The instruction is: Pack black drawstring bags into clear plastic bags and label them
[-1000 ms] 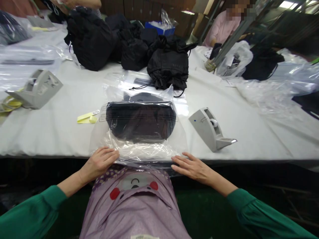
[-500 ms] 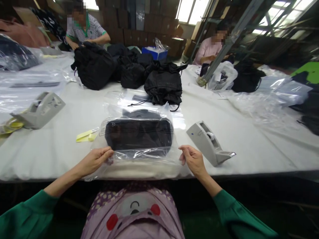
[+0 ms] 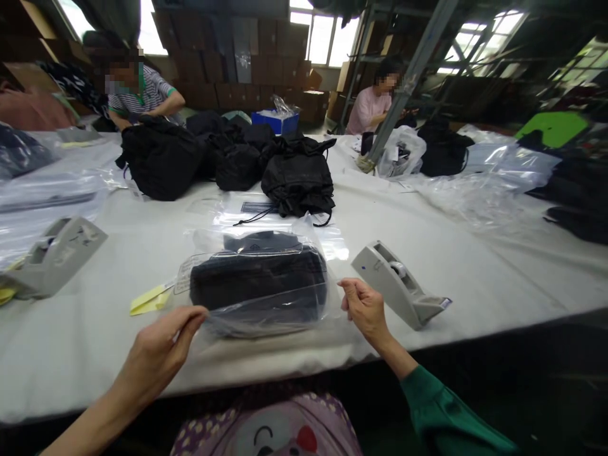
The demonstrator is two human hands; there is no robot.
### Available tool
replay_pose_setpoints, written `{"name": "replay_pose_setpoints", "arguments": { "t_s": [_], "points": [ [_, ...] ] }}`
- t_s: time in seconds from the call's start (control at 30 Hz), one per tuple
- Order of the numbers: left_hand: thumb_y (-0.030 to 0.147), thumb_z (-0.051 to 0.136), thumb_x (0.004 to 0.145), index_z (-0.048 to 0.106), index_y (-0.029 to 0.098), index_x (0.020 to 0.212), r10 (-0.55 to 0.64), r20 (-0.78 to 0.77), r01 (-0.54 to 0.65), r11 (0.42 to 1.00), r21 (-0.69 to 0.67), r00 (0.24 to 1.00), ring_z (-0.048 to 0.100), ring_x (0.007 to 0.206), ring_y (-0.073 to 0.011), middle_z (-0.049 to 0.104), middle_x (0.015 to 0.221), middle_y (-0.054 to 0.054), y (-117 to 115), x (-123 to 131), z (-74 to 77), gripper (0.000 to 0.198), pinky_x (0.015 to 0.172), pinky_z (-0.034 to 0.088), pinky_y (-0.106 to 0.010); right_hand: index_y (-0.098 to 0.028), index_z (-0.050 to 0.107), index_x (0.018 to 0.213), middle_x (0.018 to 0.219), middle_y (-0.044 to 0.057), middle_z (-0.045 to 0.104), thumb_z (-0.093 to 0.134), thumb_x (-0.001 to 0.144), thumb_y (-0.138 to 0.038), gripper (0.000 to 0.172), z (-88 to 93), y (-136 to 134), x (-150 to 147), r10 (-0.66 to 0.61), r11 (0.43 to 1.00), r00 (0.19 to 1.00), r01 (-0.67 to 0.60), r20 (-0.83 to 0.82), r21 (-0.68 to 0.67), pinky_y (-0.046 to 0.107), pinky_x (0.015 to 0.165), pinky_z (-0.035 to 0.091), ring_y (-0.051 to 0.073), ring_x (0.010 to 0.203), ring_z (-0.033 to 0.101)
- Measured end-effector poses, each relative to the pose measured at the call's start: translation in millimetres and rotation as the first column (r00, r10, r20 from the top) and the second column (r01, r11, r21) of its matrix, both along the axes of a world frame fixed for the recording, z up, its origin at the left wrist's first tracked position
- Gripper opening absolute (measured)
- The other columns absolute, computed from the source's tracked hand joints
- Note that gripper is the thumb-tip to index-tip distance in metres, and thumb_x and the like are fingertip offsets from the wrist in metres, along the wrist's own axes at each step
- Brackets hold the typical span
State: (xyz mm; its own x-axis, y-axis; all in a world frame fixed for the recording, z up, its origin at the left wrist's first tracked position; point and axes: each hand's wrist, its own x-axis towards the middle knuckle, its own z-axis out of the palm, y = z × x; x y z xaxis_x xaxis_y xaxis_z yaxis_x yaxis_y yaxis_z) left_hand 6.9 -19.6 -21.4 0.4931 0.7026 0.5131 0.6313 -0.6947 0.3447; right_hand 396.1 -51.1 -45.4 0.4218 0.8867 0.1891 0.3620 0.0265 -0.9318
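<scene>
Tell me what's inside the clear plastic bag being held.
A folded black fabric item fills the clear plastic bag, pinched by the left hand and right hand. What lies beneath it is covered.

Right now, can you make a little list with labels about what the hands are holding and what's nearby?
Left hand: pinches the clear plastic bag at its near left corner
Right hand: pinches the bag's right edge
Inside bag: folded black item
Under it: white table
Right side: grey tape dispenser
Left side: yellow strip
Behind: black bags
</scene>
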Motion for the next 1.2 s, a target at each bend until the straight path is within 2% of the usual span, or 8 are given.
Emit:
{"name": "replay_pose_setpoints", "arguments": {
  "t_s": [0.1,0.27,0.33,0.47,0.63,0.73,0.87,1.2],
  "points": [
    [0.032,0.048,0.096,0.063,0.02,0.091,0.093,-0.041,-0.095,0.995,-0.039,0.995,0.063,0.088,-0.019,0.066,0.095,-0.006,31.0,-4.0,15.0,0.02,0.081,0.049,-0.03,-0.018,0.068,0.086,0.049,-0.004,0.055,0.056,0.09,-0.058,0.042,1.4,7.2,-0.1,0.006,1.0,1.0,-0.006,0.009,0.01,0.021,0.035,0.035,0.009,0.033,0.045],
    [0.033,0.047,0.094,0.064,0.018,0.085,0.221,-0.233,-0.19,0.971,0.146,0.947,0.06,0.092,-0.0264,0.062,0.102,-0.012,64.1,-8.7,11.3,0.024,0.087,0.049,-0.044,-0.018,0.068,0.077,0.063,0.001,0.064,0.057,0.091,-0.05,0.037,8.3,23.2,-6.7,0.03,0.989,0.992,-0.047,0.122,0.138,0.023,0.055,0.047,0.014,0.053,0.059],
    [0.031,0.049,0.094,0.063,0.018,0.089,0.238,-0.244,-0.196,0.964,0.182,0.94,0.061,0.097,-0.0277,0.062,0.11,-0.013,62.3,-7.4,15.7,0.019,0.089,0.049,-0.045,-0.019,0.068,0.076,0.058,0.0,0.06,0.056,0.093,-0.048,0.036,9.8,28.3,-10.5,0.006,0.987,0.989,-0.03,0.147,0.16,0.023,0.055,0.046,0.014,0.053,0.057],
    [0.031,0.055,0.09,0.06,0.02,0.098,0.24,-0.04,-0.208,0.905,0.371,0.97,0.056,0.119,-0.0339,0.059,0.127,-0.016,29.8,18.9,40.7,0.014,0.105,0.037,-0.059,-0.018,0.068,0.074,0.05,-0.002,0.054,0.056,0.092,-0.047,0.036,7.9,33.3,-16.8,-0.075,0.984,0.986,0.049,0.147,0.169,0.023,0.048,0.041,0.013,0.046,0.051],
    [0.059,0.069,0.076,0.058,0.017,0.105,0.114,-0.073,-0.071,0.898,0.435,0.991,0.035,0.137,-0.045,0.046,0.144,-0.022,12.4,93.7,46.4,0.052,0.111,0.019,-0.068,-0.017,0.069,0.074,0.054,-0.001,0.057,0.057,0.091,-0.047,0.035,4.1,32.7,-21.3,-0.109,0.979,0.983,0.081,0.146,0.187,0.024,0.048,0.04,0.013,0.048,0.052],
    [0.052,0.066,0.083,0.058,0.016,0.109,0.09,-0.164,-0.018,0.917,0.398,0.982,0.045,0.13,-0.0419,0.052,0.139,-0.022,41.6,121.9,33.6,0.045,0.108,0.025,-0.064,-0.018,0.069,0.072,0.055,0.0,0.058,0.062,0.086,-0.05,0.036,2.3,31.3,-20.3,-0.101,0.986,0.994,0.096,0.034,0.137,0.024,0.049,0.04,0.013,0.049,0.051],
    [0.03,0.059,0.092,0.06,0.018,0.096,-0.034,-0.244,0.125,0.921,0.369,0.969,0.063,0.101,-0.0251,0.066,0.119,-0.011,78.2,120.9,23.6,0.012,0.091,0.043,-0.041,-0.018,0.069,0.075,0.057,-0.001,0.059,0.069,0.078,-0.056,0.038,-2.8,34.4,-10.4,-0.015,1.0,0.98,0.018,-0.201,0.015,0.024,0.046,0.04,0.012,0.046,0.05],
    [0.019,0.057,0.092,0.063,0.021,0.087,-0.063,-0.269,0.192,0.852,0.488,0.961,0.064,0.088,-0.0201,0.069,0.116,-0.007,88.6,110.3,17.1,0.008,0.082,0.044,-0.035,-0.016,0.066,0.075,0.052,0.0,0.06,0.069,0.068,-0.068,0.053,-23.9,60.0,7.6,0.036,0.993,0.947,-0.069,-0.319,-0.094,0.025,0.043,0.039,0.014,0.043,0.05]
  ]
}}
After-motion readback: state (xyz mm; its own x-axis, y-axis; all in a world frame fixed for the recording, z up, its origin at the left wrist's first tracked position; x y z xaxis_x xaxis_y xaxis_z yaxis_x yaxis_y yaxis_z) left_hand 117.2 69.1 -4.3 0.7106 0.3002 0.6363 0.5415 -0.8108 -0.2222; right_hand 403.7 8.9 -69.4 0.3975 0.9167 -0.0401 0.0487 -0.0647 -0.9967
